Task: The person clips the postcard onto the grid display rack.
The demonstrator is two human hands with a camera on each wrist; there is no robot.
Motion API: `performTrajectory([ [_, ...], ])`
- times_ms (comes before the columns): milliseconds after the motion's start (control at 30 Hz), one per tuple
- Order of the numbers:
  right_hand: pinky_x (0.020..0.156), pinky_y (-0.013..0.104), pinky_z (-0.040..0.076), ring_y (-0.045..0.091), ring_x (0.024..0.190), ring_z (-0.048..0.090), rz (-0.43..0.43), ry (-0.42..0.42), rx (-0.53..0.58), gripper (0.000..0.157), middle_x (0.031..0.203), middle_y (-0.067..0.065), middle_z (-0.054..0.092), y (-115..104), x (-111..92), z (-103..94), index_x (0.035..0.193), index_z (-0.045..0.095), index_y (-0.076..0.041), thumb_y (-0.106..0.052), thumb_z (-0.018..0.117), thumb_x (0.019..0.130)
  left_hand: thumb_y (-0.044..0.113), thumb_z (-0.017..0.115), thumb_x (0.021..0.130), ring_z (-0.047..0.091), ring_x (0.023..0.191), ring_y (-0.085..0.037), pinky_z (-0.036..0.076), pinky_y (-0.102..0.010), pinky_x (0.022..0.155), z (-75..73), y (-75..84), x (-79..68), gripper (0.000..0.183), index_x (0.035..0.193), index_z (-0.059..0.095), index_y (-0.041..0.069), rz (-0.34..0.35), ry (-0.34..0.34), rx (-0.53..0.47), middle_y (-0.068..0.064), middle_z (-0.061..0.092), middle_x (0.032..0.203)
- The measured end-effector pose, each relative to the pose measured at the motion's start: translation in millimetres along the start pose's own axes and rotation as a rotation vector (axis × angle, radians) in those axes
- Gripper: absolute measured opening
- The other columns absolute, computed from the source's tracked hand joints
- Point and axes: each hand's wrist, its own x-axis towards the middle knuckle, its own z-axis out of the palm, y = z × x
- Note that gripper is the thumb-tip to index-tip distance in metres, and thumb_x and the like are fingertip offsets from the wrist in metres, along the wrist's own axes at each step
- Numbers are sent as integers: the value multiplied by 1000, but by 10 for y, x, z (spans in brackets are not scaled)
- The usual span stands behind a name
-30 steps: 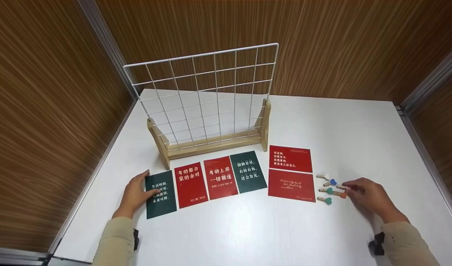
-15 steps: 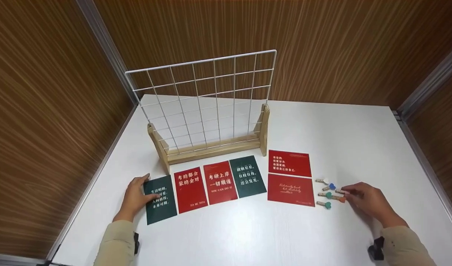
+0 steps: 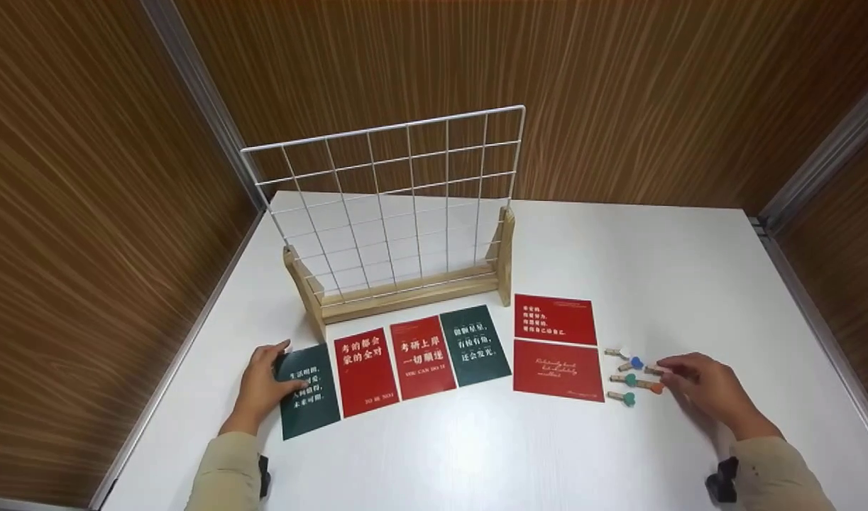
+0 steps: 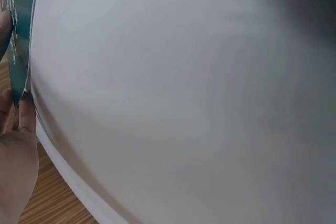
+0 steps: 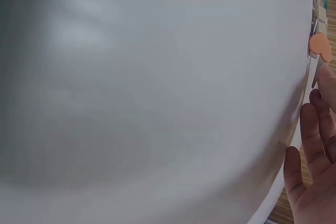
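At the left of the head view, my left hand (image 3: 257, 392) holds a dark green card (image 3: 313, 414) by its left side. The thumb lies over the printed face, with the other fingers at the edge. In the left wrist view the same card (image 4: 22, 40) appears edge-on beside the fingers. Over on the right, my right hand (image 3: 714, 390) pinches the end of a small wooden clothespin (image 3: 653, 370) between thumb and forefinger. Around it lie several heart-topped clothespins: blue (image 3: 636, 363), orange (image 3: 657, 388), green (image 3: 629, 399) and white (image 3: 623, 352).
A white wire grid (image 3: 412, 195) stands in a wooden base (image 3: 412, 289) behind the cards. Red cards (image 3: 367, 376) and another green card (image 3: 476, 348) lie in a row before it. Two more red cards (image 3: 558, 383) lie stacked in a column beside the clothespins. Wood-grain walls (image 3: 618, 106) enclose the white table (image 3: 441, 461).
The head view has tilted slightly upward, so the grid and cards appear lower. Both hands keep nearly the same place against the card and the clothespins.
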Motion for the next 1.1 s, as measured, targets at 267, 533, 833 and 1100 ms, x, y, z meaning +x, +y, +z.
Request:
performTrajectory([
  [267, 73, 32, 52, 36, 93, 63, -24, 37, 14, 25, 109, 19, 65, -5, -7, -27, 111, 68, -4, -16, 68, 89, 7, 82, 73, 40, 121, -40, 30, -51, 106, -13, -17, -3, 89, 145, 31, -3, -33, 9, -15, -27, 36, 133],
  [533, 80, 51, 51, 41, 98, 62, 22, 0, 38, 30, 113, 23, 64, -12, 26, -92, 116, 66, -2, -21, 65, 92, 2, 77, 76, 52, 106, -37, 44, -48, 93, -105, -12, -25, 77, 141, 37, -6, -80, 32, -24, -28, 50, 123],
  [833, 79, 36, 51, 35, 102, 61, 55, -20, 74, 32, 113, 20, 65, -37, 101, -222, 118, 65, -5, -23, 65, 91, 3, 75, 79, 57, 100, -31, 52, -24, 73, -294, 71, -19, 57, 131, 52, -4, -100, 50, -122, -23, 60, 113],
  [1100, 68, 9, 45, -9, 83, 56, -65, 73, 74, 23, 101, 16, 69, -130, 208, -337, 109, 68, -4, -15, 69, 89, 5, 76, 80, 62, 94, -22, 49, -14, 69, -504, 138, -1, 51, 126, 56, -5, -32, 63, -165, -20, 62, 109],
])
